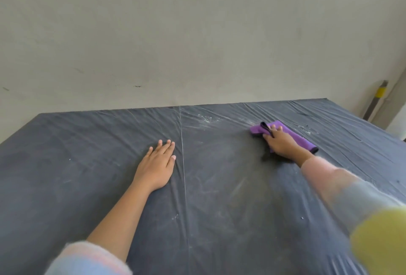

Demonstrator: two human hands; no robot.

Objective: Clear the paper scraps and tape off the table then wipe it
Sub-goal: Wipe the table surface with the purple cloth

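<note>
A dark grey table (87, 164) covered in wrinkled plastic film fills the lower view. My right hand (282, 142) lies far out on the right side and presses a purple cloth (298, 138) with black edging flat against the surface, fingers extended over it. My left hand (158, 164) rests flat on the table near the middle, fingers straight and spread, holding nothing. White dusty smears (206, 119) mark the film near the far edge, and a second patch of white specks (306, 129) lies just right of the cloth.
A bare grey wall (197, 32) stands right behind the table's far edge. A seam line (183, 164) in the film runs front to back beside my left hand. A grey post with a yellow band (379, 96) leans at the far right.
</note>
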